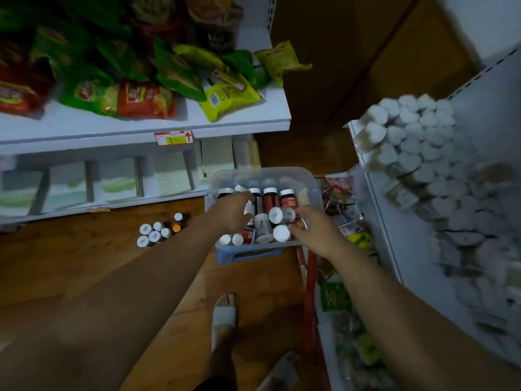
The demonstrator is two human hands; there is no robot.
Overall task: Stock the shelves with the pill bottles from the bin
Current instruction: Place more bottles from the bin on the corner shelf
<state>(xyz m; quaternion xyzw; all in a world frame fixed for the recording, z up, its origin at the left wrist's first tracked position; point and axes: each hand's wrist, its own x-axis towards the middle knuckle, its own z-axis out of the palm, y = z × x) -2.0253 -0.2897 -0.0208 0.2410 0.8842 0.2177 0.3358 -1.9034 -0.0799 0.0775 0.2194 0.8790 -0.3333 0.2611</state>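
Item: pill bottles [275, 221], white-capped, heaped in the clear bin [310, 182] on the blue stool [248, 253], floor level.

My left hand [231, 213] lies over the bin's left side; closure I cannot tell.

My right hand [315, 230] pinches a red bottle [302, 223] at the near-right corner, lying on its side.

White-capped shelf stock [414, 142] lies up-right, so my right hand is nearer; open air between.

Clear smooth plastic bin [310, 179]; glossy crinkled plastic snack bags [180, 77], upper left; matt painted shelf [141, 122]; wood-grain floor [84, 263].
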